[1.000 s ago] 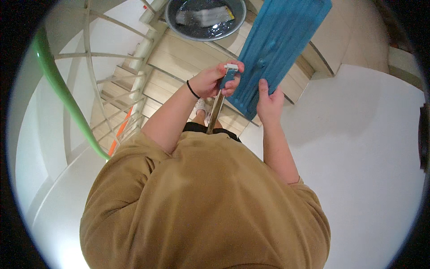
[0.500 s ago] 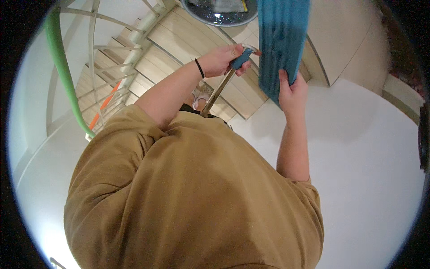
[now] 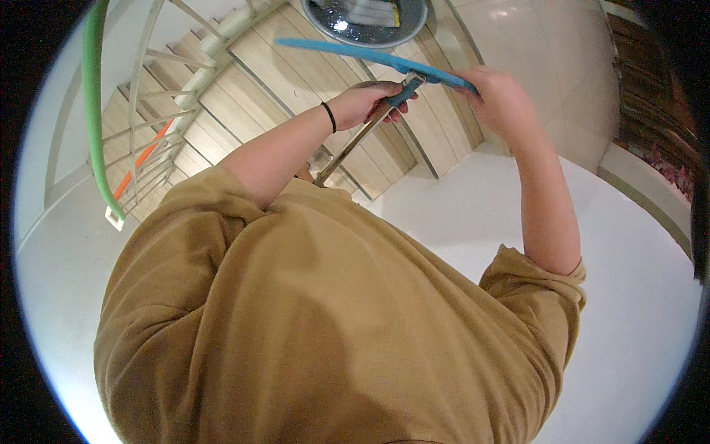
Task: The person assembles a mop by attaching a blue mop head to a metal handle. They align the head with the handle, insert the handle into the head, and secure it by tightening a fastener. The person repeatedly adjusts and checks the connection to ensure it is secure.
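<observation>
As we look down from the left edge, a green handrail (image 3: 93, 111) curves along pale railing bars (image 3: 136, 81), with an orange strip (image 3: 151, 155) slanting low behind them. Next come light, wood-toned steps (image 3: 259, 81) with dark lines along their edges. Above the hands, cut off by the upper edge of the view, stands a round grey basin (image 3: 418, 27); it holds dark liquid (image 3: 333, 21) flecked with bright glints, and in that we see a pale grey pad (image 3: 372, 11) with a yellow edge. Up from our waist leans a metal pole (image 3: 351, 146), its upper end meeting a blue joint (image 3: 404, 93). Our left hand (image 3: 364, 103), a black band (image 3: 329, 117) on its wrist, has its fingers wrapped around that joint. Just beyond the left hand, nearly edge-on to us, lies a long blue board (image 3: 333, 48), reaching from the left of that hand across to our right one and passing in front of the basin's lower rim. The tip of the joint meets the board's near side, though we cannot tell whether the two are fastened. Our right hand (image 3: 501, 98) pinches the board's right end, fingertips close together. Farther right, a white surface (image 3: 629, 222) spreads below a beige one (image 3: 547, 66), and a small pink patch (image 3: 667, 169), too dim to make out, shows near the dark rim.
</observation>
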Demonstrator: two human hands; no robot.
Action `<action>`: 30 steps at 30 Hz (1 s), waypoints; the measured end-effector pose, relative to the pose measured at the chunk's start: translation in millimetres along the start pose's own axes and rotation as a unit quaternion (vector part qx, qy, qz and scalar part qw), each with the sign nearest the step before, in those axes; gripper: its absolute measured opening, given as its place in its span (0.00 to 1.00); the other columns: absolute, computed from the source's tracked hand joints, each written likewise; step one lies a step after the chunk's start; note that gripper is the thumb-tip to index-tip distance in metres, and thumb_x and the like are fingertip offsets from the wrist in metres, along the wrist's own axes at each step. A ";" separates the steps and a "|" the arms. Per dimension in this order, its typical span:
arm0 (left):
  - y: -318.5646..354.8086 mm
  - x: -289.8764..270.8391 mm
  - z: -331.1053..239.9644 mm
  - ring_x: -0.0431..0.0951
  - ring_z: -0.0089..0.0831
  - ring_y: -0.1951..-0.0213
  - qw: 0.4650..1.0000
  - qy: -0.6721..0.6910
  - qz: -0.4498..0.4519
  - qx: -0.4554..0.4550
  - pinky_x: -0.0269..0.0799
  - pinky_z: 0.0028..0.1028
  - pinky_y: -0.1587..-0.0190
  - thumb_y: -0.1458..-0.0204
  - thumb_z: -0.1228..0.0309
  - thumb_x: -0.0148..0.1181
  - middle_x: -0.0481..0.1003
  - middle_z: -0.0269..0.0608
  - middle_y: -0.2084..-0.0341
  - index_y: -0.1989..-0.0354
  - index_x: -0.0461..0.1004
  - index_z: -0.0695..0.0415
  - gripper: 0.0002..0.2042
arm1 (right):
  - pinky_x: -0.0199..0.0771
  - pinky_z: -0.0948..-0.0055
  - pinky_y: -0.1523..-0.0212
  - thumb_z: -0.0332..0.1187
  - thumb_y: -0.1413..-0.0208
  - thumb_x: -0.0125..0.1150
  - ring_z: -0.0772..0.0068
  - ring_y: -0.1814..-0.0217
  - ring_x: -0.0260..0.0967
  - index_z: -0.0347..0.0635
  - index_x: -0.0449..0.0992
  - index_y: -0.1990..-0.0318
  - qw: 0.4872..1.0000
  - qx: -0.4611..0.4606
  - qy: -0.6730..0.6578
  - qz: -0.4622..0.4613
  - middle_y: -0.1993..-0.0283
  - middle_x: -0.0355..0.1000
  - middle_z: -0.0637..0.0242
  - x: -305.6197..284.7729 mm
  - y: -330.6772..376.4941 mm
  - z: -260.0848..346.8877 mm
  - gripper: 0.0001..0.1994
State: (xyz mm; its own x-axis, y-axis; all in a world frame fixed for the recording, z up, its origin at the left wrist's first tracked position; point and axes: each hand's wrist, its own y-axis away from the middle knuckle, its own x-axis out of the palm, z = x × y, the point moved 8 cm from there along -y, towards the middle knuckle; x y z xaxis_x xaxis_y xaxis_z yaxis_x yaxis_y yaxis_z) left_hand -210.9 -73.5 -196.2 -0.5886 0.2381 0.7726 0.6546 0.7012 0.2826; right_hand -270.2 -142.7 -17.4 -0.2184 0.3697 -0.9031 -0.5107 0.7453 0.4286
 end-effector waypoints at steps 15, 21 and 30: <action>3.3 1.3 -2.7 0.66 0.20 0.77 0.999 0.019 -0.011 -0.035 0.63 0.21 0.72 0.42 0.45 0.28 0.67 0.29 0.80 0.59 0.69 0.59 0.29 | 0.68 0.60 0.63 0.33 0.47 0.50 0.54 0.60 0.67 0.52 0.73 0.56 0.998 -0.053 0.041 -0.019 0.62 0.71 0.62 -1.8 -10.7 -6.0 0.11; -2.3 3.2 -1.8 0.65 0.20 0.78 0.999 0.014 -0.006 -0.028 0.62 0.20 0.74 0.42 0.45 0.27 0.66 0.29 0.81 0.62 0.70 0.59 0.30 | 0.69 0.61 0.62 0.30 0.49 0.54 0.54 0.62 0.68 0.53 0.73 0.55 0.998 -0.038 0.011 -0.041 0.62 0.71 0.62 8.4 -6.3 -20.2 0.13; -6.4 8.7 -2.4 0.62 0.22 0.79 0.999 -0.039 0.015 0.005 0.62 0.22 0.74 0.51 0.34 0.22 0.63 0.29 0.83 0.67 0.67 0.57 0.37 | 0.71 0.60 0.63 0.34 0.48 0.53 0.58 0.61 0.70 0.58 0.73 0.55 0.997 -0.026 -0.043 -0.065 0.60 0.72 0.67 29.7 3.4 -35.5 0.13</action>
State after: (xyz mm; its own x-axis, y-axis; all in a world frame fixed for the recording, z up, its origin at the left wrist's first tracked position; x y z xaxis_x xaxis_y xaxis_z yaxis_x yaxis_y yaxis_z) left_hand -219.0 -77.5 -189.9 -0.6044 0.3103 0.7338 0.6681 0.6992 0.2545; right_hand -308.0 -148.9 -43.7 -0.0765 0.3205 -0.9441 -0.5734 0.7605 0.3046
